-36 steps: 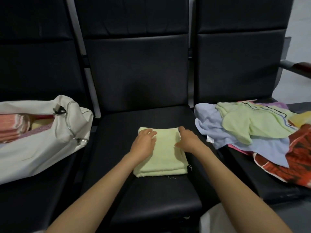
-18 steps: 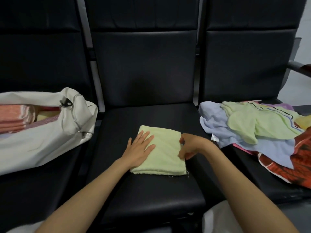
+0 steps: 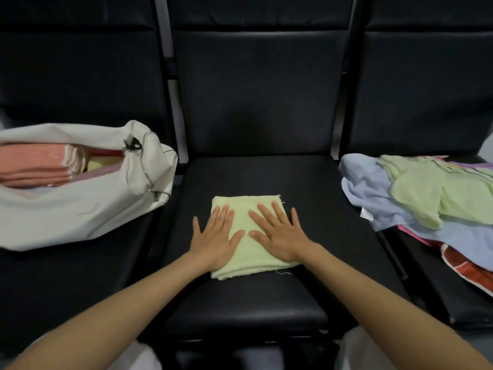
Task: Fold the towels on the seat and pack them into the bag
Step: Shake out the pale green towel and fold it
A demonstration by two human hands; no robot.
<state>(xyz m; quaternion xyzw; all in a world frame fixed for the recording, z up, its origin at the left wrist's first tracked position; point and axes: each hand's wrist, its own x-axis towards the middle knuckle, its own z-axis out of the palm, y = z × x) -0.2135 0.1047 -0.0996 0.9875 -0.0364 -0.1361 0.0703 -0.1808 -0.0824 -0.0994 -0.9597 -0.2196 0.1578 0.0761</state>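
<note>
I pressed left hand (image 3: 216, 243) and right hand (image 3: 280, 239) flat, gripping nothing, on the folded pale-green towel (image 3: 246, 208); white bag (image 3: 80, 218) partly packed, towel pile (image 3: 416, 198) unfolded.

Head camera looks down and forward, close over the seat (image 3: 253, 297)

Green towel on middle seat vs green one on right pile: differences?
The middle-seat green towel is folded into a neat rectangle; the right-pile green towel is crumpled. Middle-seat one lies on the bare seat; right-pile one tops a blue towel. Left hand and right hand press flat on the middle-seat one; the right-pile one is untouched. Both pale green.
</note>
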